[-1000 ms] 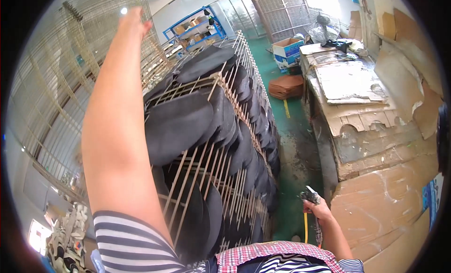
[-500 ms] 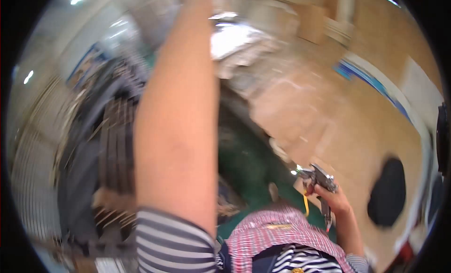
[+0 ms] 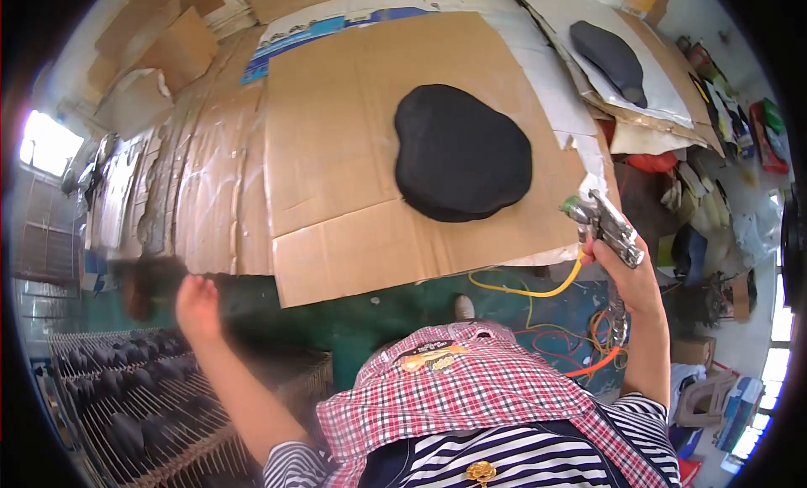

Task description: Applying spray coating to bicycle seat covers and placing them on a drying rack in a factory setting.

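Note:
My right hand [image 3: 630,278] is wrapped round a metal spray gun [image 3: 615,234] with a yellow hose [image 3: 555,291], held by the near right corner of a cardboard sheet. On that sheet lies a black, rounded seat-shaped pad [image 3: 462,156], up and left of the gun and apart from it. Out to the left, my left hand [image 3: 199,310] has its fingers curled together just off the table's front edge. A smeared dark brown shape [image 3: 150,278] sits against its fingertips; what it is cannot be made out.
The large cardboard sheet [image 3: 336,110] covers the table. A second dark pad [image 3: 612,61] lies on stacked boards at the far right. Racks of dark pieces [image 3: 134,395] stand at lower left. Coiled orange hoses [image 3: 601,332] lie on the green floor [image 3: 361,307].
My view has swung from the racks on the left to the table. My left arm, stretched far forward before, is now drawn back at the left. The spray gun stays in my right hand.

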A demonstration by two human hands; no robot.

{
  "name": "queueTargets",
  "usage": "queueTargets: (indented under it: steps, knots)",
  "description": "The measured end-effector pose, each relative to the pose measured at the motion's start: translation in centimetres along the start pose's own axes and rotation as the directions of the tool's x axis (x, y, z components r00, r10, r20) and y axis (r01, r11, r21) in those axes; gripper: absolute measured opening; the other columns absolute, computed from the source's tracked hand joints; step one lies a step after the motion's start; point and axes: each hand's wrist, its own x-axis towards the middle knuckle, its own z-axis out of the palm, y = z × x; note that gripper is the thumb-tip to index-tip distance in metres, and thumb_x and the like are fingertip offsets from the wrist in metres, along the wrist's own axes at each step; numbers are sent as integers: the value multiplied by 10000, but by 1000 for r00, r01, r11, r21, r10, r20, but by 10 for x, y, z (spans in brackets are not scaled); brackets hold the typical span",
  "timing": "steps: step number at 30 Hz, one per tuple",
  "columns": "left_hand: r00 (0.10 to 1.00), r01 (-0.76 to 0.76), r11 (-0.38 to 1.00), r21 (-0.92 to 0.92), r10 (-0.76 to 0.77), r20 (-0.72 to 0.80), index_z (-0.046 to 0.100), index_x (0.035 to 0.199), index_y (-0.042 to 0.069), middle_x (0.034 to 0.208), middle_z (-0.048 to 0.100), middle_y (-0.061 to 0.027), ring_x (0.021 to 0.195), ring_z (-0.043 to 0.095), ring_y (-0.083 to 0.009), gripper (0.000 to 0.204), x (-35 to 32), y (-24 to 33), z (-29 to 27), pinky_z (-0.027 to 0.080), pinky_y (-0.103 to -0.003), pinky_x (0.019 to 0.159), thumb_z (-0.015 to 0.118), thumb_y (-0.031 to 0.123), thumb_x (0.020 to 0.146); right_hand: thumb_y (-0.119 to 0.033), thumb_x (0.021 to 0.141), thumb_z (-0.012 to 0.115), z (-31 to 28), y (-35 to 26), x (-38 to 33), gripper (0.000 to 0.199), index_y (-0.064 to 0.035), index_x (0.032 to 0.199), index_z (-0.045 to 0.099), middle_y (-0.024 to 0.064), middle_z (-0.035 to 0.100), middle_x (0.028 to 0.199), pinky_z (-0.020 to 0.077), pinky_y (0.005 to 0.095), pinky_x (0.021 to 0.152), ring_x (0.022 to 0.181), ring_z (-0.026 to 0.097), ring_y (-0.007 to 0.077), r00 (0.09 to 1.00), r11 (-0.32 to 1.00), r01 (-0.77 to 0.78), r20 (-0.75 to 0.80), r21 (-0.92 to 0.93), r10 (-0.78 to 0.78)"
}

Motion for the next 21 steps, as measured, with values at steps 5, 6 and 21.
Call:
queueTargets:
  steps: [5, 6, 21]
  knots:
    - [963, 248, 966, 78, -237, -125, 539, 1064, 31, 940, 584, -88, 830, 580, -239, 300, -27, -101, 72, 476, -352, 736, 626, 143, 800, -78, 804, 648, -56, -6, 1, 411, 18, 1174, 497, 59, 579, 845, 482, 267, 676, 737, 576, 129, 980, 986, -76, 193, 145, 48]
    - [960, 263, 961, 88, -251, -123, 539, 1064, 31, 940, 584, -88, 830, 580, -239, 300, -32, -111, 99, 476, -352, 736, 626, 143, 800, -87, 801, 657, -63, -7, 3, 445, 19, 1200, 489, 58, 579, 847, 481, 260, 670, 738, 572, 131, 977, 987, -51, 212, 153, 18]
    - [940, 282, 899, 335, -329, 93, 550, 1094, 82, 953, 591, -60, 862, 582, -230, 326, -65, -180, 208, 433, -378, 772, 614, 232, 812, -96, 778, 673, -105, -9, -24, 525, 30, 1242, 462, 54, 581, 893, 471, 240, 697, 764, 554, 102, 975, 986, -100, 210, 133, 71]
